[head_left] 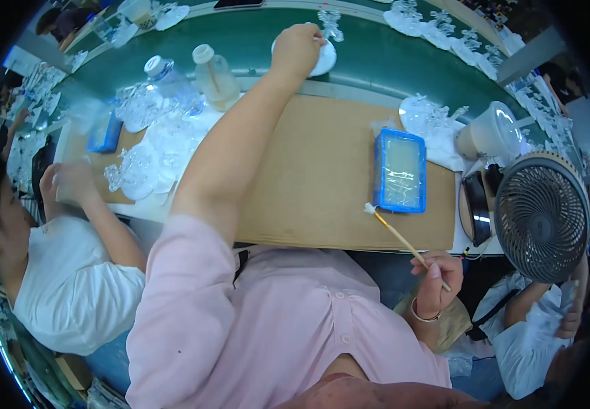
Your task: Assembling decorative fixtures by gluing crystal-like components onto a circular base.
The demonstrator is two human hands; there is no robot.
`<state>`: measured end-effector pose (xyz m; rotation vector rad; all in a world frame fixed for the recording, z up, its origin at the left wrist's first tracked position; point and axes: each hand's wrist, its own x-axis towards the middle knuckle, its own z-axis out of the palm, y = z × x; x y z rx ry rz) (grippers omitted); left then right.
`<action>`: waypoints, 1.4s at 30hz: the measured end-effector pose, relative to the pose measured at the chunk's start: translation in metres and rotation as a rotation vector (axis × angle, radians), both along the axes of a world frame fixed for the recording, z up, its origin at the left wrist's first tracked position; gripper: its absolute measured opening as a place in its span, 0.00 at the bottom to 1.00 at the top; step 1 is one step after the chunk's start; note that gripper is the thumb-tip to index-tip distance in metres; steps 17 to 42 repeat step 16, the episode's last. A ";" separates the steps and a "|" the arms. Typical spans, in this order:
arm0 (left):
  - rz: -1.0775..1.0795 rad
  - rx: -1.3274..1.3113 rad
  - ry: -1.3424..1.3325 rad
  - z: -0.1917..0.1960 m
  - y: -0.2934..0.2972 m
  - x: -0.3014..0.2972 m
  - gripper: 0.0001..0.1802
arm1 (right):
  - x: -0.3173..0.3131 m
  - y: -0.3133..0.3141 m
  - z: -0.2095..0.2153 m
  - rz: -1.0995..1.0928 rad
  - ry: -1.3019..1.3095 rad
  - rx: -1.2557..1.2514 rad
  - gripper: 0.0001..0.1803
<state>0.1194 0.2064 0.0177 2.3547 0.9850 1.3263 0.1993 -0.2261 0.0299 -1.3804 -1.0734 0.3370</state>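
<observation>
My left arm stretches across to the green belt, where my left hand point(298, 51) is closed at a clear ornament point(331, 26) with a round white base point(325, 61). Its fingertips are partly hidden, so the exact grip does not show. Low on the right, my right hand point(438, 278) pinches the wooden handle of a small brush point(400, 237). The brush's whitish tip points up and left, close to the near left corner of a blue rectangular tray point(379, 187). Something pale and glossy fills that tray, which sits on a brown cardboard sheet point(308, 177).
Two bottles, one white-capped point(169, 78) and one cloudy point(216, 82), stand left of my arm near clear ornaments point(138, 170). To the right are more ornaments point(431, 123), a plastic tub point(489, 133) and a black fan point(543, 215). A co-worker point(77, 273) sits at left.
</observation>
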 end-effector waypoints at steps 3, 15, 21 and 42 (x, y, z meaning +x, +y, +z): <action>0.115 -0.162 0.200 -0.027 0.044 0.015 0.11 | -0.001 0.000 0.001 0.017 -0.015 0.050 0.04; -0.636 0.092 0.270 0.005 -0.130 0.039 0.10 | 0.008 -0.018 -0.004 -0.110 0.049 0.197 0.10; -0.761 -0.058 0.366 0.011 -0.143 0.030 0.13 | 0.006 -0.022 -0.005 -0.135 0.056 0.195 0.10; -0.761 -0.058 0.366 0.011 -0.143 0.030 0.13 | 0.006 -0.022 -0.005 -0.135 0.056 0.195 0.10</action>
